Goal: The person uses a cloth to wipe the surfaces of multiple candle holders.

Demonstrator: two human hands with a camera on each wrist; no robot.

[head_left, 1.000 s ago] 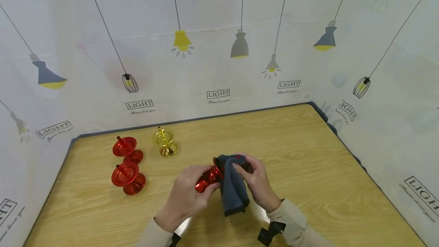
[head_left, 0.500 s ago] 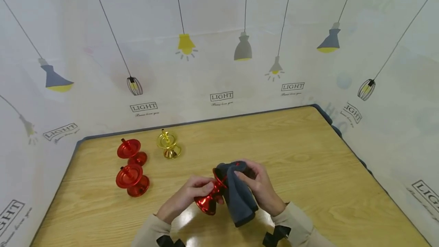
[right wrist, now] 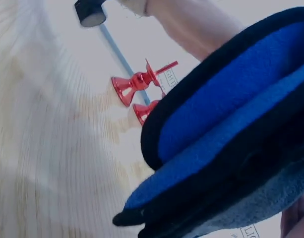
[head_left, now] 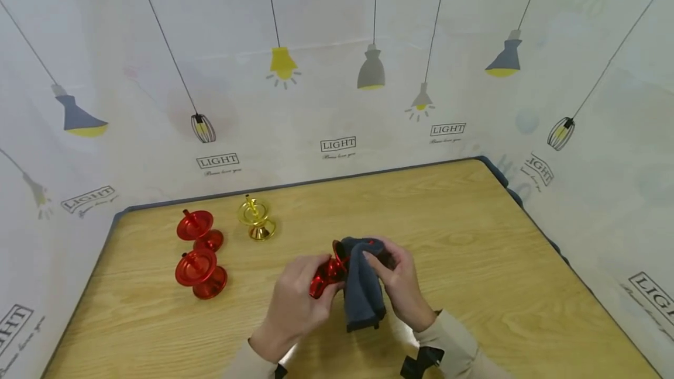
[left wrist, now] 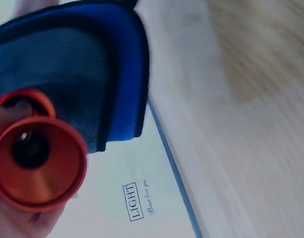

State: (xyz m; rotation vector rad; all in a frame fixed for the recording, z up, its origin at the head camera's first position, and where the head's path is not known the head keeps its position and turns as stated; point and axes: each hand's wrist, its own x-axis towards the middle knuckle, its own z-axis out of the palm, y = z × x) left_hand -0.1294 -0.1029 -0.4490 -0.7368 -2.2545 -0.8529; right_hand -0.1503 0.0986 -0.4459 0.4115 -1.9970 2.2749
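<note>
In the head view my left hand (head_left: 299, 300) grips a shiny red candlestick (head_left: 327, 274) round its stem and base, holding it tipped sideways over the table. The hollow underside of its base (left wrist: 45, 186) faces the left wrist camera. A folded grey-blue cloth (head_left: 362, 291) with black edging covers the dish end. My right hand (head_left: 399, 279) pinches this cloth, thumb in front, around the candlestick's upper part. A speck of red shows at the top of the cloth. In the right wrist view the cloth's bright blue inner side (right wrist: 216, 99) hangs in a fold.
Two red candlesticks, one behind (head_left: 196, 227) and one in front (head_left: 197, 271), stand upright at the left of the wooden table (head_left: 447, 221). A gold candlestick (head_left: 258, 218) stands to their right. Walls printed with lamps (head_left: 371, 69) border the table's back and sides.
Half a second ago the candlestick's base was swung down toward me; my left hand has since turned it back up, much as a second ago. The right hand keeps its hold on the cloth.
</note>
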